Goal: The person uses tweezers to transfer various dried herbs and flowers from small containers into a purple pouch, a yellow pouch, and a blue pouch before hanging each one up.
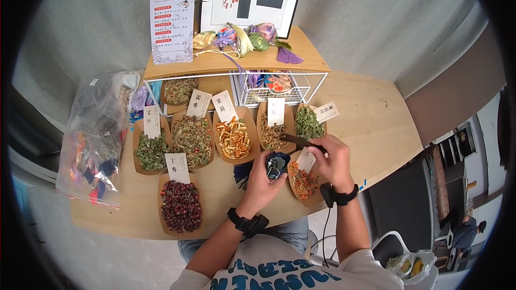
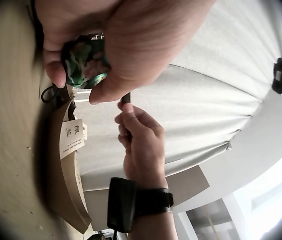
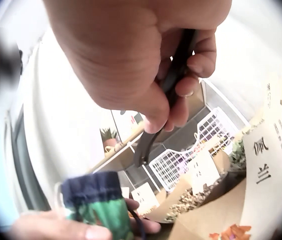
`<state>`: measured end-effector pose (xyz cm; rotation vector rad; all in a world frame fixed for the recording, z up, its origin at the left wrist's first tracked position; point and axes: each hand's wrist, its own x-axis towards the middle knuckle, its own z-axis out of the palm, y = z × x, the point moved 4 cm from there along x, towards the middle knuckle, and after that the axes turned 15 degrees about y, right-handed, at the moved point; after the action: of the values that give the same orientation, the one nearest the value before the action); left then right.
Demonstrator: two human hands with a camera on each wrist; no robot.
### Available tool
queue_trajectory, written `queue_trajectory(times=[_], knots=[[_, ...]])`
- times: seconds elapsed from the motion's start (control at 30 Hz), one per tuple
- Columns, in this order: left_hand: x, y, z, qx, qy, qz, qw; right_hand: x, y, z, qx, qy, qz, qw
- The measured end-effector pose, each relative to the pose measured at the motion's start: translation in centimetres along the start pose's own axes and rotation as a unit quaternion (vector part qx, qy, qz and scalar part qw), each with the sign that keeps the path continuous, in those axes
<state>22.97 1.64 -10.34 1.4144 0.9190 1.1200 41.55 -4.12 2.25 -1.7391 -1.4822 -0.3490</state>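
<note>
My left hand [image 1: 259, 189] holds a small drawstring pouch [image 1: 278, 165] upright near the front of the table, its mouth facing up. The pouch has a navy gathered top and a green patterned body [image 3: 103, 215] in the right wrist view. A dark blue tassel [image 1: 243, 175] hangs beside that hand. My right hand [image 1: 336, 162] grips a dark, narrow scoop [image 1: 294, 140], whose end reaches left above the pouch, apart from it. Below the right hand sits a paper tray of orange dried flowers [image 1: 304, 185]. Inside the pouch, the contents are mostly hidden.
Several brown paper trays with labels surround the hands, among them dark red buds [image 1: 181, 207], orange slices [image 1: 235, 138] and green leaves [image 1: 309, 123]. Behind stands a wooden shelf [image 1: 312, 59] with finished sachets and a white wire basket [image 1: 277, 94]. A plastic bag [image 1: 94, 139] lies left.
</note>
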Motion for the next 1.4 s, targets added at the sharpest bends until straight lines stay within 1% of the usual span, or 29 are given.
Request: queue_trajectory(times=[0.07,0.1,0.17,0.23,0.3,0.33,0.37,0.43,0.5,0.6,0.63,0.7,0.73,0.8,0.83,0.9,1.03,1.1,1.17,1.27,1.33,1.4], knots=[[0.0,-0.2,0.0,-0.03,0.028,-0.012,0.999,-0.3,-1.5,-1.5,0.056,-0.017,-0.011,0.998],[0.1,-0.6,0.1,-0.03,0.027,-0.013,0.999,-0.5,-1.5,-1.7,0.056,-0.017,-0.01,0.998],[0.1,-0.9,0.0,0.007,0.051,0.028,0.998,-1.0,-1.7,-1.8,0.057,-0.058,-0.049,0.996],[-0.1,-1.0,0.1,0.0,0.044,0.024,0.999,-1.2,-1.4,-1.5,0.076,-0.045,-0.038,0.995],[0.0,-1.0,0.1,-0.008,0.042,0.023,0.999,-0.5,-0.9,-1.0,0.086,-0.02,0.069,0.994],[0.0,-0.9,0.1,-0.002,0.033,0.029,0.999,-0.1,-0.2,-0.3,0.038,-0.017,0.079,0.996],[0.0,-0.9,0.2,0.003,0.024,0.036,0.999,0.2,0.6,0.8,0.038,-0.015,0.078,0.996],[-0.2,-0.7,0.2,0.005,0.019,0.035,0.999,0.9,2.2,2.8,-0.058,-0.008,0.008,0.998],[-0.1,-0.3,0.2,0.007,0.015,0.037,0.999,1.6,2.2,4.6,-0.063,-0.017,-0.004,0.998],[-0.2,0.1,0.0,0.02,0.003,0.055,0.998,1.4,2.2,6.6,-0.119,-0.056,-0.051,0.99],[-0.1,0.0,0.0,0.02,-0.001,0.047,0.999,1.3,2.2,6.5,-0.118,-0.055,-0.052,0.99],[-0.1,0.0,0.0,0.02,-0.004,0.038,0.999,0.7,2.4,6.2,-0.131,-0.096,-0.044,0.986],[-0.2,0.2,0.0,0.023,-0.009,0.037,0.999,0.5,2.4,5.7,-0.131,-0.099,-0.045,0.985],[-0.3,0.2,0.1,0.026,-0.016,0.034,0.999,0.2,2.3,4.4,-0.112,-0.098,-0.019,0.989],[-0.3,0.2,0.2,0.03,-0.017,0.044,0.998,0.0,2.5,4.2,-0.114,-0.099,-0.016,0.988],[-0.3,0.2,0.3,0.033,-0.023,0.055,0.998,-0.2,3.1,3.5,-0.161,-0.058,-0.004,0.985],[-0.3,0.2,0.4,0.02,-0.018,0.078,0.997,-1.0,3.5,4.5,-0.162,-0.084,0.008,0.983],[-0.3,0.2,0.4,0.023,-0.015,0.082,0.996,-1.2,3.1,5.3,-0.141,-0.1,0.006,0.985],[-0.3,0.1,0.4,-0.006,-0.014,0.009,1.0,-1.0,2.1,5.3,-0.128,-0.108,0.007,0.986],[-0.3,0.0,0.3,0.017,-0.017,0.014,1.0,-0.6,1.0,5.1,-0.113,-0.118,0.009,0.987],[-0.3,-0.2,0.4,0.0,-0.018,0.01,1.0,-0.6,1.1,5.2,-0.112,-0.121,0.01,0.986],[-0.4,-0.3,0.6,-0.017,-0.024,0.004,1.0,-1.0,1.6,5.6,-0.108,-0.096,-0.024,0.989]])
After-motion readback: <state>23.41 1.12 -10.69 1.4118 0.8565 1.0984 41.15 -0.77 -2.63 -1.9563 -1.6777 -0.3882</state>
